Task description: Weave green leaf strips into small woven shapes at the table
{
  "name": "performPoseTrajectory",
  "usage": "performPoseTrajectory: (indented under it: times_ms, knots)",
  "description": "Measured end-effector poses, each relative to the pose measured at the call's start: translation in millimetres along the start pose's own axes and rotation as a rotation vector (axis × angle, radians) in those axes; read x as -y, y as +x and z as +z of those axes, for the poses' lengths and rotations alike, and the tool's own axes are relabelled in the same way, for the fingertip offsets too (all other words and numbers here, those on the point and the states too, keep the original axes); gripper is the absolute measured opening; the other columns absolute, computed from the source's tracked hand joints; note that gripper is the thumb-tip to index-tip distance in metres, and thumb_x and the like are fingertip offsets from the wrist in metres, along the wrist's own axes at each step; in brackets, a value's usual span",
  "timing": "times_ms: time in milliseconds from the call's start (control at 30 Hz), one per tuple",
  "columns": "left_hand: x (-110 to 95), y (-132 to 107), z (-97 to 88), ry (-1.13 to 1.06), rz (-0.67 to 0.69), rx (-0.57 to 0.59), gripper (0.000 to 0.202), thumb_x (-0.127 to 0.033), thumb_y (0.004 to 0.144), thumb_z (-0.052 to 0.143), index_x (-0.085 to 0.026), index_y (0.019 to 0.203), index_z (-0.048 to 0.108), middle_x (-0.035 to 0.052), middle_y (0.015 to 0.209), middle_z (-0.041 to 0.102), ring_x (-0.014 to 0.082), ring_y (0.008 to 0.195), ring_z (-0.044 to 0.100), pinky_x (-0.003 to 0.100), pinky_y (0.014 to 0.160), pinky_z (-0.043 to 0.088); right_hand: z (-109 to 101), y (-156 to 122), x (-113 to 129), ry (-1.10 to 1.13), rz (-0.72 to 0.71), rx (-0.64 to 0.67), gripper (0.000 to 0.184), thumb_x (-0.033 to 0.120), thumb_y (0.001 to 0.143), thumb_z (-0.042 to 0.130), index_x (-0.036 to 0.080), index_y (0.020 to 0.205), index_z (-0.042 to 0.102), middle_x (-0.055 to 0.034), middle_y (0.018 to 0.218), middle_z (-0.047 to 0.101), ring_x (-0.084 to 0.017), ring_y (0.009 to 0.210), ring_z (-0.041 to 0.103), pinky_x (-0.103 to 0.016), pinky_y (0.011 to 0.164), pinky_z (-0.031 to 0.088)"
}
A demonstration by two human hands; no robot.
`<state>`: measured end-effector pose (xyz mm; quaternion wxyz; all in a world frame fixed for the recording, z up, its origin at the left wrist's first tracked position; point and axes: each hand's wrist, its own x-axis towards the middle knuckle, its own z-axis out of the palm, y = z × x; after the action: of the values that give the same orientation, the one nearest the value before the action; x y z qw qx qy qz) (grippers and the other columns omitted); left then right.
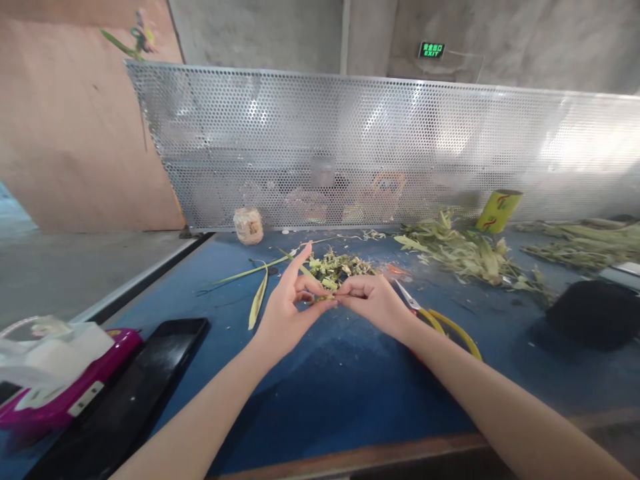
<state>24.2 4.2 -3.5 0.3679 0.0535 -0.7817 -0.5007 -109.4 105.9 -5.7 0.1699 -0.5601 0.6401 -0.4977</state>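
Over the blue tabletop (310,400), my left hand (285,303) and my right hand (375,303) meet fingertip to fingertip. Both pinch a thin green leaf strip (326,298), partly hidden by the fingers; my left index finger points up. Just behind them lies a heap of small green and brownish plant pieces (343,265). A loose pale-green leaf (258,301) and a long thin stalk (233,275) rest left of my left hand. Scissors with yellow handles (463,332) lie beside my right forearm, which partly covers them.
A perforated metal screen (310,127) closes off the table's back. Before it stand a cream-coloured roll (249,226) and a yellow-green tube (499,211). Leafy husks (465,252) spread at right, near a black object (595,313). At left are a black flat slab (150,367) and a magenta power strip (65,407).
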Motion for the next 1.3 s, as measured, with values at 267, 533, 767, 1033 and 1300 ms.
performPoseTrajectory:
  times_ms: [267, 533, 767, 1033, 1300]
  knots:
    - [-2, 4, 1.0, -0.246, -0.160, -0.061, 0.080, -0.021, 0.070, 0.062, -0.023, 0.135, 0.015, -0.0065, 0.061, 0.045, 0.0081, 0.064, 0.047, 0.022, 0.068, 0.041, 0, 0, 9, 0.098, 0.123, 0.062, 0.018, 0.035, 0.075, 0.054, 0.017, 0.075, 0.053, 0.0072, 0.046, 0.040, -0.005, 0.040, 0.036, -0.019, 0.042, 0.031]
    - [0, 3, 5.2, -0.413, -0.285, -0.057, 0.083, -0.018, 0.067, 0.064, -0.024, 0.135, 0.017, -0.0077, 0.060, 0.046, 0.0059, 0.057, 0.044, 0.020, 0.063, 0.039, 6, -1, 8, 0.087, 0.136, 0.147, 0.031, 0.044, 0.072, 0.057, 0.016, 0.084, 0.055, 0.0073, 0.048, 0.038, -0.004, 0.040, 0.031, -0.018, 0.039, 0.025]
    - [-1, 4, 3.3, -0.465, -0.364, 0.029, 0.084, -0.014, 0.065, 0.066, -0.024, 0.134, 0.020, -0.0068, 0.060, 0.049, 0.0064, 0.057, 0.046, 0.020, 0.058, 0.037, 6, -1, 9, 0.201, 0.238, 0.165, 0.028, 0.038, 0.059, 0.069, 0.014, 0.070, 0.059, 0.0090, 0.039, 0.038, -0.005, 0.037, 0.036, -0.018, 0.040, 0.029]
    - [-8, 4, -4.8, -0.061, -0.183, 0.088, 0.088, -0.021, 0.066, 0.066, -0.018, 0.136, 0.012, -0.0031, 0.064, 0.056, 0.0133, 0.069, 0.053, 0.030, 0.069, 0.041, 2, 1, 9, 0.199, 0.292, 0.152, 0.024, 0.032, 0.055, 0.072, 0.014, 0.066, 0.061, 0.0068, 0.044, 0.045, -0.004, 0.038, 0.037, -0.018, 0.039, 0.029]
    - [-8, 5, -8.6, 0.224, -0.088, 0.078, 0.072, -0.026, 0.070, 0.061, -0.021, 0.130, 0.020, -0.0021, 0.070, 0.064, 0.0163, 0.076, 0.060, 0.034, 0.077, 0.044, 0, 2, 9, 0.192, 0.268, 0.225, 0.028, 0.029, 0.062, 0.064, 0.016, 0.084, 0.051, 0.0074, 0.048, 0.046, -0.006, 0.040, 0.040, -0.020, 0.042, 0.032]
